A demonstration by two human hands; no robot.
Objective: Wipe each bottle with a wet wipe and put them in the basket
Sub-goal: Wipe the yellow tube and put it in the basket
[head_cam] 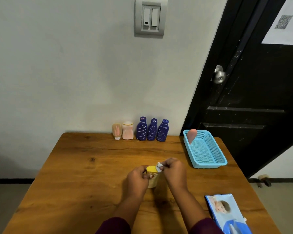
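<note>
Bottles stood in a row along the tabletop's (85,166) far edge, against the wall: a small tan bottle (116,131), a pink bottle (127,130) and three purple bottles (151,130) close side by side. Nearer to me, around the middle of the tabletop, I saw the yellow-capped bottle (153,176) upright, with my left hand (137,179) wrapped around its body and gripping it. My right hand (173,170) pinched a crumpled wet wipe (159,166) against the right side of the yellow cap. The blue basket (210,163) sat at the tabletop's right side, well apart from my hands, its far end close to the back corner and its right wall running near the right edge. One pink bottle (192,135) leaned in the basket's far left corner; the rest of its mesh floor lay bare. A pack of wipes (227,215) lay at the near right, reaching toward the tabletop's right edge. Between my hands and the far row I had a broad stretch of bare wood, and the whole left half was free. A dark door (254,85) stood behind the basket.
</note>
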